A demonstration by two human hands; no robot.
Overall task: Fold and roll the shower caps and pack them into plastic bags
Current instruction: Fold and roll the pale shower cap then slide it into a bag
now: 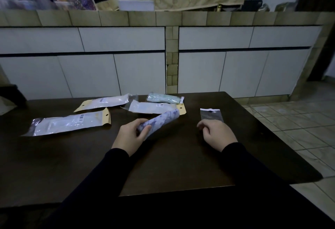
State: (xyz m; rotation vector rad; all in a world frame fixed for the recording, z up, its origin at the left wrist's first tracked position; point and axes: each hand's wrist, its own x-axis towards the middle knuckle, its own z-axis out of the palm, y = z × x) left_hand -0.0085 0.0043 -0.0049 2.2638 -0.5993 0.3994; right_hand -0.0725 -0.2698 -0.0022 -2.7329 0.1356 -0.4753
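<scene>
Four packed bags on table (181, 165), far half: bag 1 (68, 122) nr left edge, bag 2 (105, 102) behind it, bag 3 (154, 107) mid, bag 4 (165, 98) nearest far edge, greenish roll inside. All lying flat, long axes roughly left-right.

1 rolled cap (159, 122), blue-white marbled, unpacked. Held by left hand (131, 134): fingers and thumb wrapped round near end. Long axis slanting from left hand up and away toward far-right; free end lifted off table, overlapping bag 3's near edge in view.

1 empty bag (211, 115), clear w/ white header strip, flat on table toward right edge, just beyond right hand (217, 134). Long axis near-far, header at far end. Which end is the mouth: can't tell.

Right hand: fingers curled over bag's near end, apparently pinching it; contact hidden under fingers, so grip not certain.

Key relation: empty bag lies right of cap, well apart from cap's free end; right hand nearer bag, left nearer cap. Cap axis and bag axis not aligned yet.

Step judged: cap rolled, bagging not yet done. Next prob. needs bag lifted and mouth opened, cap's free end turned toward it.

Risk: roll loosening if left grip slackens; thin film hard to open one-handed.
</scene>
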